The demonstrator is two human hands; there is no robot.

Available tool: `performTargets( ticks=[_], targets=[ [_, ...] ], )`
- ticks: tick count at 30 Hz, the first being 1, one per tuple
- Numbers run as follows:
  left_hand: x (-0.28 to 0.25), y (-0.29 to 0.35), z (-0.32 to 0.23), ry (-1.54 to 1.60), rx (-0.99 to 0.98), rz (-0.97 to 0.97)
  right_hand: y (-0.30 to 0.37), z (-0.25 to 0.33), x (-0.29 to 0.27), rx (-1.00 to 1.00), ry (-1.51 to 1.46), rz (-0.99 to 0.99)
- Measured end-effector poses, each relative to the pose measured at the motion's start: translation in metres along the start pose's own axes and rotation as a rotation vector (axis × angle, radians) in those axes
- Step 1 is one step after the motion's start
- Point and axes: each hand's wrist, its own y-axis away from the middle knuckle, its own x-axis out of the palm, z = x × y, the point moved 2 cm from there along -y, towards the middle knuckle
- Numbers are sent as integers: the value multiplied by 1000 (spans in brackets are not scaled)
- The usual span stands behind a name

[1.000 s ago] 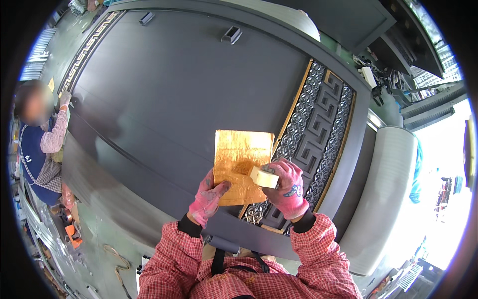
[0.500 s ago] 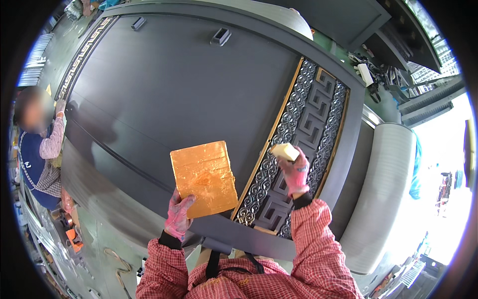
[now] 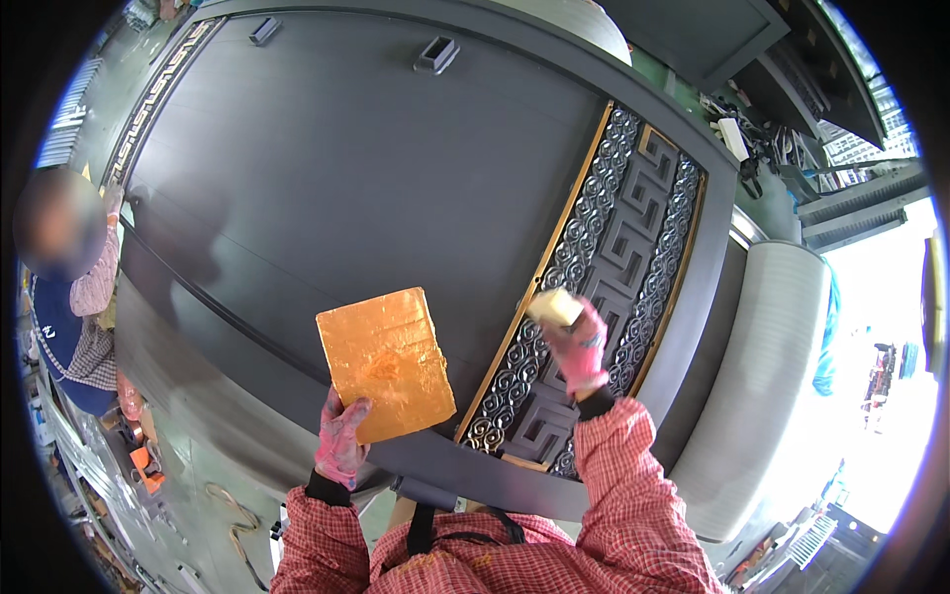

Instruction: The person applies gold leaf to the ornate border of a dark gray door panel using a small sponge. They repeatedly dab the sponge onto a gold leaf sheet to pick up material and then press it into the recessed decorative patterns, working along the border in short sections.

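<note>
My left hand [image 3: 341, 441], in a stained pink glove, grips the lower left corner of a square board coated in gold paint [image 3: 386, 366]. In my gloved right hand [image 3: 578, 348] is a pale yellow sponge block [image 3: 556, 307], its edge darkened with gold. It is over the left scroll border of an ornamental strip [image 3: 621, 243] on a large dark grey door panel [image 3: 366, 168]; whether it touches I cannot tell. Gold edging [image 3: 568, 230] runs along the strip's left side, and the scrolls at its near end [image 3: 483, 436] show gold.
At the left, a person [image 3: 74, 287] has a gloved hand at the panel's far patterned border [image 3: 163, 94]. A big grey foam roll [image 3: 762, 386] stands to my right. Two small raised rectangular fittings, one being a grey box [image 3: 436, 54], sit near the panel's far edge.
The gold board in my left hand has shifted slightly left. My right hand with the sponge has moved a little left and down, toward the strip's gold edging.
</note>
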Motion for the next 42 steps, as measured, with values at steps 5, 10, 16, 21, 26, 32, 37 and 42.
performTargets(
  ticks=[5, 10, 16, 21, 26, 32, 37, 42],
  targets=[
    [9, -4, -5, -2, 0, 10, -55, -1, 4, 211, -46, -73],
    [1, -3, -4, -8, 20, -17, 28, 4, 12, -201, 495, 63],
    [2, -2, -7, -32, -9, -4, -9, 20, -6, -102, 128, -30],
    [6, -3, -8, -1, -16, 4, -51, 15, -2, 142, 135, -15],
    [-5, -4, -5, -7, 25, -15, 51, 17, 14, -98, 515, 198],
    [-3, -2, -12, -52, -1, 4, 25, 13, 3, -118, 279, -8],
    [-4, -4, -9, -91, 1, 21, -30, 20, 1, 86, 234, -3],
    [-9, -2, -11, -84, 10, 15, 71, 24, 16, -130, 497, 159]
  ],
)
